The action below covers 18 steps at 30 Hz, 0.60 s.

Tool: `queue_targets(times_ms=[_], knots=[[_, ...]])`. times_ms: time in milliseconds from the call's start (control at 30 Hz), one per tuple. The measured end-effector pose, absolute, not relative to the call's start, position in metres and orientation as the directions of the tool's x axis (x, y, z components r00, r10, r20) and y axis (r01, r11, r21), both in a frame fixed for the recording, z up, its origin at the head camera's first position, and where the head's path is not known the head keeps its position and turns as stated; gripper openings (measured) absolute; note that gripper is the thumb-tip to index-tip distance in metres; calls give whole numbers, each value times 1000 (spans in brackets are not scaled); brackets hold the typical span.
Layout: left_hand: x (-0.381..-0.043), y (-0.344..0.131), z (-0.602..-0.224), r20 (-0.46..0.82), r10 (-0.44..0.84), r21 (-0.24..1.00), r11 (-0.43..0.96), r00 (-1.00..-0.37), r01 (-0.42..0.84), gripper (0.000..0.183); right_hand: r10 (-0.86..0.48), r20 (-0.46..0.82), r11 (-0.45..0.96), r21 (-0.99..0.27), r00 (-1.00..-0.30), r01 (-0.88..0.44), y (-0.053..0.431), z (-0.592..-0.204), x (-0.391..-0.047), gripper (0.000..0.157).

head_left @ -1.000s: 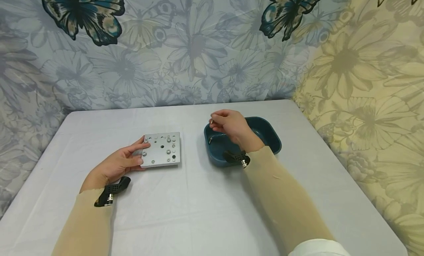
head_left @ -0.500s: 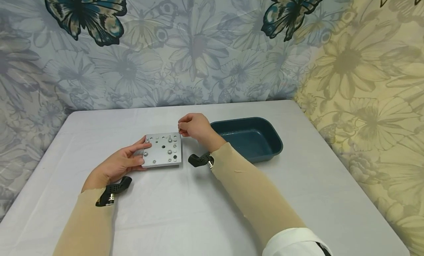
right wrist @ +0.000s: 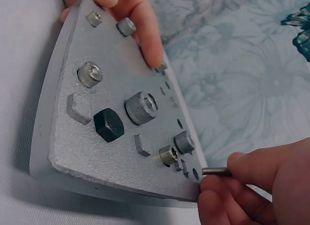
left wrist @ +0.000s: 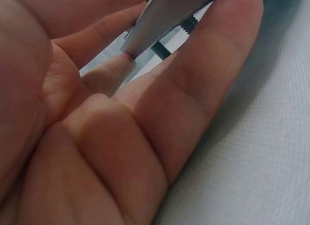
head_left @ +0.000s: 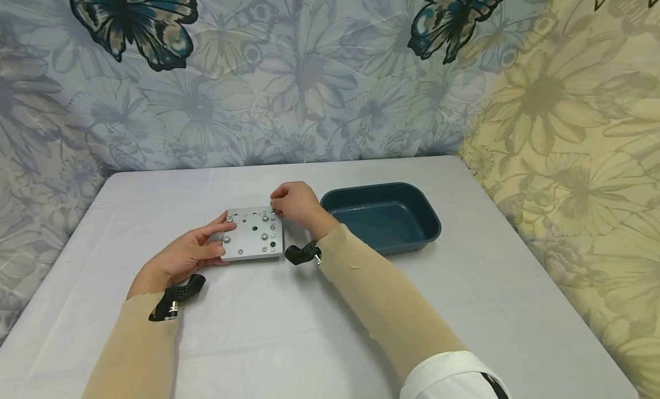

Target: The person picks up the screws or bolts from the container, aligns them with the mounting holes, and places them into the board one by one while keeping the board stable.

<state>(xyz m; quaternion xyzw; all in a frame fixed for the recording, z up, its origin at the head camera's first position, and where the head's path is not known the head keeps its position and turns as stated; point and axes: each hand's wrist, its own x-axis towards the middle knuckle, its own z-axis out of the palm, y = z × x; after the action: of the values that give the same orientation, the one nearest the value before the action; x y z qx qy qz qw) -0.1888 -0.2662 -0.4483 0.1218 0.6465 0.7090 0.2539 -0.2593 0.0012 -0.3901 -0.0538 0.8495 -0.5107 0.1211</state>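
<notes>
A grey metal plate [head_left: 244, 241] lies left of the table's middle, with holes and several socket-head screws [right wrist: 141, 108] and a black hex bolt [right wrist: 109, 125] set in it. My left hand [head_left: 180, 253] grips its left edge between thumb and fingers. In the left wrist view, threaded shafts [left wrist: 161, 51] stick out beneath the plate. My right hand [head_left: 297, 204] pinches a thin metal pin [right wrist: 216, 171] at the plate's far right corner. The pin's tip is close beside a small hole [right wrist: 195, 173]; whether it touches the plate I cannot tell. Its other end is hidden by the fingers.
A dark teal rectangular tray [head_left: 384, 248] stands right of the plate, just behind my right wrist. White cloth covers the table [head_left: 258, 330]. A patterned fabric backdrop [head_left: 309, 101] hangs along the far edge.
My right hand has moved left from over the tray to the plate's far right corner, carrying the pin. The left hand and plate have stayed nearly in place.
</notes>
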Motion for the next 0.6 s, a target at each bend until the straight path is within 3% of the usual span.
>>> queue_targets(times_ms=[600], knots=[[-189,-268,-450,-139,533,978,-60,-835,-201,65,-283,-101,649,-752,-954,-113,2,-386,-255,18]])
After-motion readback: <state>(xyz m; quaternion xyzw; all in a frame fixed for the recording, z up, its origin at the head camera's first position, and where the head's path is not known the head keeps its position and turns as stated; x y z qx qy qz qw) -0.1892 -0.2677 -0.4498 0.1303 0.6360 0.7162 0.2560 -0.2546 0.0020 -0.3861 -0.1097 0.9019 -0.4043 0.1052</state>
